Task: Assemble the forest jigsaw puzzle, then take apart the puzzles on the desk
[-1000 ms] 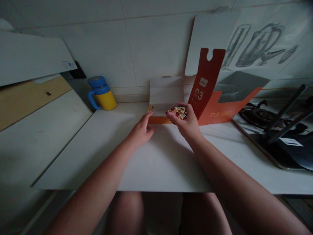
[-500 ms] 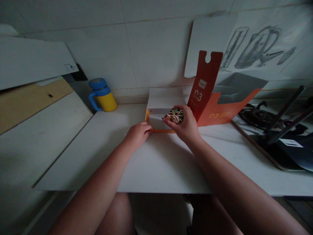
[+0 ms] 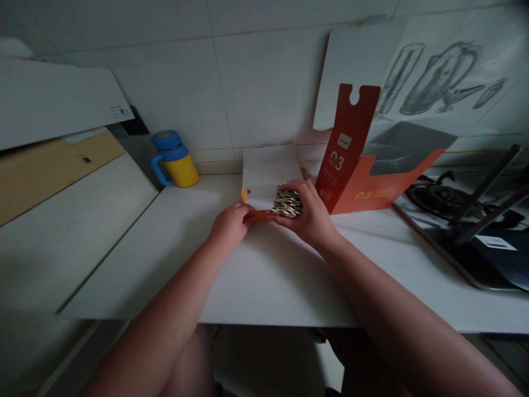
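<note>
My right hand (image 3: 311,210) is wrapped round a stack of thin packets (image 3: 287,200) with shiny, crinkled edges; what they contain does not show. The stack is at the near side of a small open carton (image 3: 270,168), white inside with orange edges, whose lid stands up at the back. My left hand (image 3: 232,223) pinches the carton's near left corner between thumb and fingers. Close to my right hand stands a larger orange box (image 3: 374,187) marked 03, its tall red flap raised.
A blue and yellow mug (image 3: 178,162) stands by the wall on the left. Boards (image 3: 78,176) lean at far left. On the right are a black gas stove (image 3: 450,198) and dark bars. A drawing of kitchenware (image 3: 442,80) hangs on the wall. The white countertop (image 3: 273,281) ends before my legs.
My right hand has turned the packet stack, so its layered edges now face me, and brought it slightly left and down. The carton has shifted a little left and its front edge is tilted.
</note>
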`<state>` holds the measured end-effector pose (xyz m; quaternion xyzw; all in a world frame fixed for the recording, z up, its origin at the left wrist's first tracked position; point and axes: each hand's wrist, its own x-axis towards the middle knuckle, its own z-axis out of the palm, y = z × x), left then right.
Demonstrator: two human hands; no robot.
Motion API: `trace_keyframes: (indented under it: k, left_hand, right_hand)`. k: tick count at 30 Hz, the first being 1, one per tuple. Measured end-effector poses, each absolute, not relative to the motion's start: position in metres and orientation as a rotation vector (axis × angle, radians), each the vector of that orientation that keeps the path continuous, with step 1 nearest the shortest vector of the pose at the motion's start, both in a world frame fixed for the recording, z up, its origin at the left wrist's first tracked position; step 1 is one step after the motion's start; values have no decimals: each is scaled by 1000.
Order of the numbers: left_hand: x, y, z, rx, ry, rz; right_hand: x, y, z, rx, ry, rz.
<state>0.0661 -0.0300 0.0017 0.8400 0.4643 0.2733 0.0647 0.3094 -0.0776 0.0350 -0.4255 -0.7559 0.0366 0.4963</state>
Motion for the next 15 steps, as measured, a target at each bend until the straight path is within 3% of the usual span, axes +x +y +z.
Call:
trace_keyframes:
  k: [8, 15]
  left_hand:
    - [54, -23, 1, 2316, 1673, 1104]
    - [53, -16, -7, 2336, 1403, 1099]
  right_hand:
    - [299, -76, 20, -962, -1972, 279]
    - [300, -80, 24, -956, -1938, 362]
